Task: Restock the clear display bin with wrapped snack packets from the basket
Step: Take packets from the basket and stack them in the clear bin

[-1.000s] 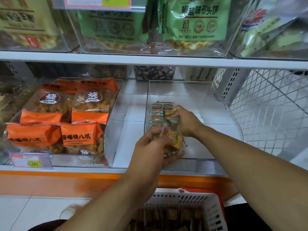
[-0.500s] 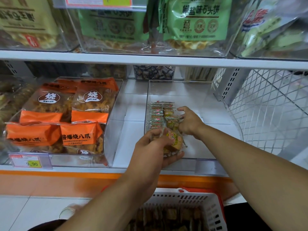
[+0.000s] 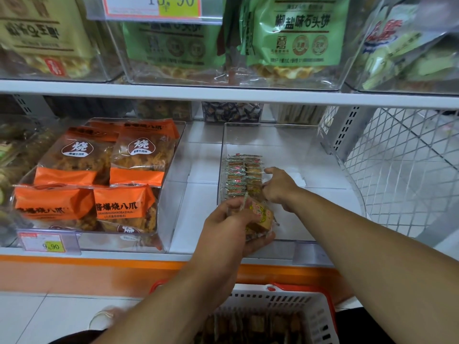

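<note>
A clear display bin (image 3: 320,155) stands on the lower shelf at the middle right. Two short rows of small wrapped snack packets (image 3: 242,173) stand along its left wall. My left hand (image 3: 228,227) grips a handful of the same packets (image 3: 260,218) at the bin's front left corner. My right hand (image 3: 279,186) is inside the bin with its fingers curled against the right side of the rows; whether it pinches a packet is hidden. The white basket with red rim (image 3: 320,316) sits below, holding more packets.
A clear bin of orange snack bags (image 3: 99,184) stands to the left with a price tag (image 3: 43,243). The upper shelf (image 3: 223,93) carries bins of green bags. A white wire mesh panel (image 3: 402,170) closes the right side.
My right hand has set a packet onto the right row and slid a little right and down beside the rows. My left hand keeps its handful in place.
</note>
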A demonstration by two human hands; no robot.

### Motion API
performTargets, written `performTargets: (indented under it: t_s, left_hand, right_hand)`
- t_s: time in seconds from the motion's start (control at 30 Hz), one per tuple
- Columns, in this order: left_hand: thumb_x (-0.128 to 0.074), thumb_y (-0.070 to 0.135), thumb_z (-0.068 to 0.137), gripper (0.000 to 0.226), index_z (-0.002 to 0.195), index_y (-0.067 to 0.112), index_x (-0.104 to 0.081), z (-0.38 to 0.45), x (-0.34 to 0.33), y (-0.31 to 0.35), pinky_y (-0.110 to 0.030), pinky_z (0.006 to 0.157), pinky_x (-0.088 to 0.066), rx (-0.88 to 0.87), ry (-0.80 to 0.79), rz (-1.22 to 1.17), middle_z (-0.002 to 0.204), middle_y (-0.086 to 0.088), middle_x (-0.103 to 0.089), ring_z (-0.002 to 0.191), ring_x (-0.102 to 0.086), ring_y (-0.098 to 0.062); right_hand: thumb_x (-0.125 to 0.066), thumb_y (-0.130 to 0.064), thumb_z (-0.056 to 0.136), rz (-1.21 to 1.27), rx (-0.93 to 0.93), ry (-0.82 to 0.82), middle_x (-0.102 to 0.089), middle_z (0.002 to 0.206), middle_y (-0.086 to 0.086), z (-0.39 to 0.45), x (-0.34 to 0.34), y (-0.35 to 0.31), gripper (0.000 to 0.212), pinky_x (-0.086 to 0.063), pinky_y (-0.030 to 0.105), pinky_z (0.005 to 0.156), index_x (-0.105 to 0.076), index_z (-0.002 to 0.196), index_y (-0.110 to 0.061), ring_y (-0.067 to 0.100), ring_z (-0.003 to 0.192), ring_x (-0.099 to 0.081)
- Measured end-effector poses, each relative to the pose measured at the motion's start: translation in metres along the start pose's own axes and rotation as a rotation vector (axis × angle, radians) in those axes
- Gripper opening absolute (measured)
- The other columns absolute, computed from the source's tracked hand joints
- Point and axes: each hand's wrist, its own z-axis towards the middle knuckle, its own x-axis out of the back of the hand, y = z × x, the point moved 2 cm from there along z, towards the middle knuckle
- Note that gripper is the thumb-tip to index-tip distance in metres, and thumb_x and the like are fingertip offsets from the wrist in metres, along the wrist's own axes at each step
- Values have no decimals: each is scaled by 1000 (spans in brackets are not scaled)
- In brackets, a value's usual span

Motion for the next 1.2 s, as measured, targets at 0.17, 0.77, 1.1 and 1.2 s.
performTargets:
  t_s: [0.17,0.77,1.1,1.2]
  left_hand:
    - [-62,-6,92,25,111,6,-71,1,2,1,-42,72,-63,17,3,-24,116,-23,-69,93,-76,-37]
    - [-67,9,73,50,123,4,-63,-21,7,33,-39,72,-62,-129,-225,-114,112,-22,-73,96,-74,-33]
    - [-34,-10,94,45,120,6,-67,-25,11,29,-49,98,-56,-135,-136,-27,130,-23,-65,118,-65,-42]
    - [-38,-12,96,44,120,8,-69,-23,12,31,-43,90,-60,-142,-105,-41,130,-17,-67,114,-68,-37]
  right_hand:
    - [-86,-16,79,-90,101,95,-64,128,16,-2,-2,-2,75,-53,36,98,-44,140,-11,32,114,-63]
    - [-65,-71,80,215,553,-186,-71,98,-13,-145,55,-50,40,-58,31,72,-72,102,-38,9,86,-68]
    - [-71,0,86,579,308,-287,-78,100,11,-167,60,-35,36,-63,40,77,-64,119,-14,24,91,-74]
    - [-68,0,89,617,315,-218,-76,100,10,-164,71,-35,37,-61,32,70,-65,122,-17,25,88,-71]
